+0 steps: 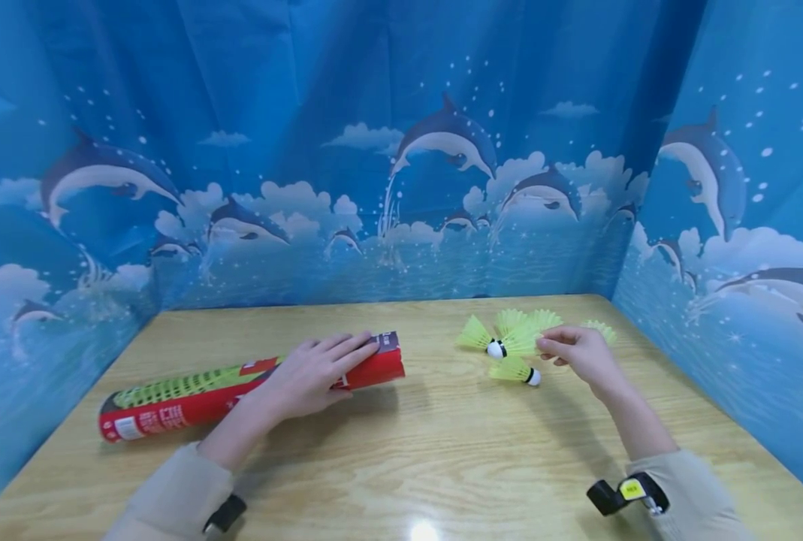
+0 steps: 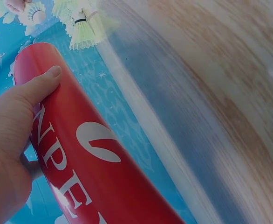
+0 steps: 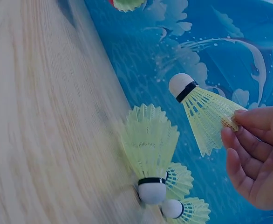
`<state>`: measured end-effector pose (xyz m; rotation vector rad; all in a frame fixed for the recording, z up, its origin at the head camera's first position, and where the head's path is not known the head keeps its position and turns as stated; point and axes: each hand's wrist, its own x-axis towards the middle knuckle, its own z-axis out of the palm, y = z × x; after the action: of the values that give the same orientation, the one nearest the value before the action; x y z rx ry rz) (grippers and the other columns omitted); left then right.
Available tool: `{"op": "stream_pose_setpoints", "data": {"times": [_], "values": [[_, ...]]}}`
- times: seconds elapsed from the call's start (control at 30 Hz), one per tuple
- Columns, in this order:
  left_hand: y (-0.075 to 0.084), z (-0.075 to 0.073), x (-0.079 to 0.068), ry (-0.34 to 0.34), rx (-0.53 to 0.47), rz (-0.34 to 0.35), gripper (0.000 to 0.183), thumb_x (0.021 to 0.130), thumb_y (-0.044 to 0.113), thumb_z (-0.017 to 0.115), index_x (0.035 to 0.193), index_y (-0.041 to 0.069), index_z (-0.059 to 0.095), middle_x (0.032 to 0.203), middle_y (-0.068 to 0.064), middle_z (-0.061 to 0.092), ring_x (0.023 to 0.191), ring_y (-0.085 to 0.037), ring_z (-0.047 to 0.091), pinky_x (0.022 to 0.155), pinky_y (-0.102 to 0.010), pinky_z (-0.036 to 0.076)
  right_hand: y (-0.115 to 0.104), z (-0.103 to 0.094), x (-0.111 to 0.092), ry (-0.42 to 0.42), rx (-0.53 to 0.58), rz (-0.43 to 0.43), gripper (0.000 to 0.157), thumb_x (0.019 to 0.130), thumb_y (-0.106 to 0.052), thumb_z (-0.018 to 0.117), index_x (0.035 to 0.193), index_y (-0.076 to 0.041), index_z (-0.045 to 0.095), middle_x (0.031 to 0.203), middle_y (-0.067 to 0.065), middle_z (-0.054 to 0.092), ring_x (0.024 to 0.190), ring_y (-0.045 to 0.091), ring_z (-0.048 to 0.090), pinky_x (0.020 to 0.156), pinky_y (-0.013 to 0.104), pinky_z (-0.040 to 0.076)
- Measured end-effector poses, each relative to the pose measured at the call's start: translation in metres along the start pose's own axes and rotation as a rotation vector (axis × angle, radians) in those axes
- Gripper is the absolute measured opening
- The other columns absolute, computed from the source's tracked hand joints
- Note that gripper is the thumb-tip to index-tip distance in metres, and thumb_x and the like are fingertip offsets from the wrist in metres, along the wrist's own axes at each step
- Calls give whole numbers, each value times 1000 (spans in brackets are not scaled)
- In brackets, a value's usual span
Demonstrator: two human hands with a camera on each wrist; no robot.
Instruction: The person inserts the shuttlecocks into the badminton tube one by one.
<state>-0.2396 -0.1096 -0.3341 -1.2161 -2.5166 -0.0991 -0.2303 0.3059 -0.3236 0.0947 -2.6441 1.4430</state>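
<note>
My left hand (image 1: 313, 376) grips a red and yellow-green shuttlecock tube (image 1: 191, 398) near its right end, thumb on the red side in the left wrist view. That end seems raised, with a shadow below. My right hand (image 1: 580, 353) pinches a yellow-green shuttlecock (image 3: 206, 116) by the skirt rim between thumb and fingers. Its white cork points away from the hand, above the table. Below it, several other shuttlecocks lie in a cluster, among them one with its cork toward the right (image 1: 512, 370) and another at the left (image 1: 472, 333).
A wooden table (image 1: 401, 458) carries everything. Blue curtains with dolphins (image 1: 442, 135) enclose its back and sides. One more shuttlecock skirt (image 1: 602, 329) shows behind the right hand. A wrist camera (image 1: 627, 492) is strapped to the right sleeve.
</note>
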Motion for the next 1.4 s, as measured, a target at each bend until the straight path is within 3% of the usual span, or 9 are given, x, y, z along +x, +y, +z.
{"op": "stream_pose_setpoints", "data": {"times": [0.27,0.67,0.9,1.4], "values": [[1,0,0,0,1,-1,95,63,24,86,144,20,35,145,-5,38,126,-25,40,90,-51,43,-12,15,0,-15,7,-17,35,89,-19,62,110,10,61,88,7,68,74,8,60,67,28,51],[2,-1,1,1,11,-5,95,64,25,86,144,20,34,145,-5,37,126,-25,40,91,-51,43,-37,41,1,-54,53,-32,33,89,-18,63,110,7,62,90,11,69,76,12,62,74,42,51],[3,0,2,0,7,-5,95,64,24,86,144,20,34,144,-5,39,126,-26,40,90,-52,43,-48,63,3,-73,90,-71,26,88,-12,62,106,7,64,88,10,69,74,12,63,66,31,51],[4,-2,2,8,-7,-9,94,64,23,86,144,20,36,144,-5,39,129,-24,38,91,-52,42,-62,108,5,-96,163,-130,22,87,-10,64,103,5,66,87,11,69,74,15,64,66,33,51]]}}
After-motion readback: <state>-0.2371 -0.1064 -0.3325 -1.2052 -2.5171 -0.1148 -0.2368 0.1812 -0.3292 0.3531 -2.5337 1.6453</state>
